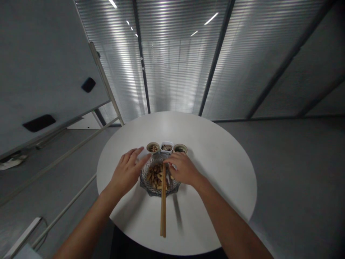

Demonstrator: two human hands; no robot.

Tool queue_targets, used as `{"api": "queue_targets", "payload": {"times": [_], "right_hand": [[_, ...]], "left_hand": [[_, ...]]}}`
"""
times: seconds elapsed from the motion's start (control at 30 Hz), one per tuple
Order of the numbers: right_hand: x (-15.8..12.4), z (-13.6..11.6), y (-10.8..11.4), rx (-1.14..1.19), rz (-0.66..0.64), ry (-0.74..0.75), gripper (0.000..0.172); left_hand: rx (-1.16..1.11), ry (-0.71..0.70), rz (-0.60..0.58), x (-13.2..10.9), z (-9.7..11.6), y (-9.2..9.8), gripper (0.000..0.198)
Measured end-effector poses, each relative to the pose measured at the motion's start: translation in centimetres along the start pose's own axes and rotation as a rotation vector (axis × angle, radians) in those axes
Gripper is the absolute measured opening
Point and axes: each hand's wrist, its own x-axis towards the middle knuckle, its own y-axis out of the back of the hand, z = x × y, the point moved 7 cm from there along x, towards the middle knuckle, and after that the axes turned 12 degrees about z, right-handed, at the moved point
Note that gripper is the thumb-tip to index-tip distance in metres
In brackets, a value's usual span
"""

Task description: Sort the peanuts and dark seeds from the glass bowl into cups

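Note:
A glass bowl (152, 192) with a cut pattern stands on the round white table, holding brown pieces that look like peanuts in their shells (154, 176). A pair of wooden chopsticks (163, 208) extends over the bowl's near rim toward me, casting a shadow on the table. My right hand (184, 168) is above the bowl's right side, its curled fingers closed at the far end of the chopsticks. By the left rim, my left hand (129, 167) is open, fingers spread and holding nothing. Whether it touches the glass I cannot tell.
Behind the bowl stand three small dishes: a round one with nuts (153, 147), a white squarish one with striped seeds (166, 147) and a round one with dark contents (180, 148), partly covered by my right hand. A whiteboard (54, 64) on a frame stands left of the table (215, 151).

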Motion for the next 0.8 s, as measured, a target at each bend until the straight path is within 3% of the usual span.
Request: {"api": "queue_targets", "payload": {"times": [0.17, 0.27, 0.33, 0.5, 0.6, 0.8], "right_hand": [[0.3, 1.6, 1.0, -0.06, 0.106, -0.112, 0.029], [0.4, 3.3, 1.9, -0.085, 0.19, -0.232, 0.031], [0.2, 4.7, 2.4, -0.109, 0.225, -0.318, 0.037], [-1.0, 7.5, 2.5, -0.167, 0.286, -0.429, 0.062], [-1.9, 8.8, 0.9, -0.153, 0.182, -0.458, 0.074], [-2.7, 10.4, -1.1, -0.071, 0.103, -0.476, 0.087]], "left_hand": [[-0.402, 0.472, 0.194, -1.3, -5.9, -1.1, 0.062], [-0.604, 0.77, 0.177, -3.2, -9.3, -4.1, 0.06], [-0.631, 0.871, 0.146, -4.3, -10.6, -5.9, 0.064], [-0.664, 0.92, 0.051, -5.5, -11.0, -8.1, 0.065], [-0.597, 0.909, 0.005, -5.5, -10.6, -8.0, 0.064], [-0.67, 0.86, -0.06, -5.5, -10.7, -7.4, 0.087]]}}
